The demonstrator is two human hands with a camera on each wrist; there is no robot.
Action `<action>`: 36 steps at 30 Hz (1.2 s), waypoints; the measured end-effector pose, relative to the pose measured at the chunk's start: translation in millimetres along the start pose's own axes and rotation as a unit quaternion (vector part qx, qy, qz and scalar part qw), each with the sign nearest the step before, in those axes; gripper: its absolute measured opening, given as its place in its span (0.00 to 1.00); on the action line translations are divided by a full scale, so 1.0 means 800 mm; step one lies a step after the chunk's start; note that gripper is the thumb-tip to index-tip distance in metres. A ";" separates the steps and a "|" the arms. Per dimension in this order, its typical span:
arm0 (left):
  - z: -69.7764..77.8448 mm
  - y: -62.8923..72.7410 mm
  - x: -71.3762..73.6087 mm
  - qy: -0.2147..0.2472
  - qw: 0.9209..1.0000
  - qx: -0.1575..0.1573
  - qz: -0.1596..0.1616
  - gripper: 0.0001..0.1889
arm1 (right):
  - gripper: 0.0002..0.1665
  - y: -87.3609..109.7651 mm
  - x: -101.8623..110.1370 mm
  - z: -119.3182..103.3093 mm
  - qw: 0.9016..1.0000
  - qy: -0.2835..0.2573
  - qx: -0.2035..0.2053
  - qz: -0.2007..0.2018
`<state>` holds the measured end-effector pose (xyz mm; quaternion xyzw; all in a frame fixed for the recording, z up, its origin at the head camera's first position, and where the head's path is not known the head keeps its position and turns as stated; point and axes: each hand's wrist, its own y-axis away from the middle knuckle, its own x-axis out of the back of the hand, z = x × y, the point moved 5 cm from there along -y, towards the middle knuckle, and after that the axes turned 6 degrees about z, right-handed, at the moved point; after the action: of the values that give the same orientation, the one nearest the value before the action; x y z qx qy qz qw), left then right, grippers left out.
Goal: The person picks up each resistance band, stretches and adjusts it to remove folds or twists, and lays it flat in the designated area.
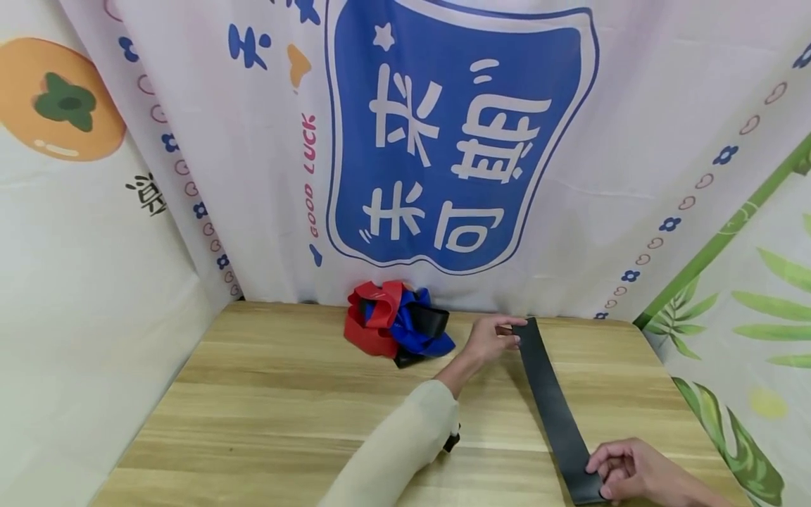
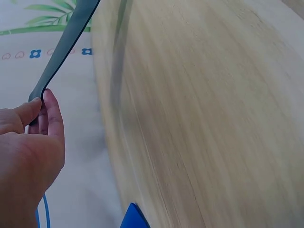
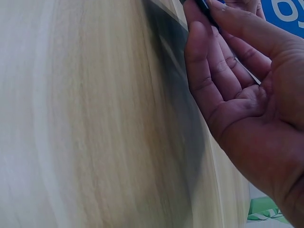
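Note:
A long black flat strip stretches between my two hands above the right half of the wooden table. Its far end is pinched by my left hand, thumb on one side and fingers on the other, as the left wrist view shows with the strip rising from the left hand. The near end is pinched by my right hand; in the right wrist view the right hand holds a dark edge at the top. The strip casts a shadow on the table, so part of it is off the surface.
A heap of red, blue and black strips lies at the table's back edge, left of my left hand. A blue tip shows low in the left wrist view. Printed cloth hangs behind the wooden table and along both sides.

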<state>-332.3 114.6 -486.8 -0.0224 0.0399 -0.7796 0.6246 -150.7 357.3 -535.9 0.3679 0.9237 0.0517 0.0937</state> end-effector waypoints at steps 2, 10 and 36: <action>-0.002 -0.001 -0.004 0.000 1.000 0.001 0.003 0.21 | 0.16 0.001 0.001 0.000 1.000 0.015 0.015 -0.004; -0.013 -0.007 -0.020 -0.006 1.000 0.013 0.003 0.22 | 0.17 0.004 0.008 -0.001 0.999 0.035 0.030 -0.006; -0.043 0.001 -0.051 -0.101 0.994 0.011 0.028 0.17 | 0.18 0.008 0.010 0.010 0.999 0.032 -0.027 -0.016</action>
<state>-325.6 155.6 -520.4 -0.0933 -0.0312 -0.7557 0.6474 -150.4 367.7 -543.5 0.3490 0.9302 0.0866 0.0743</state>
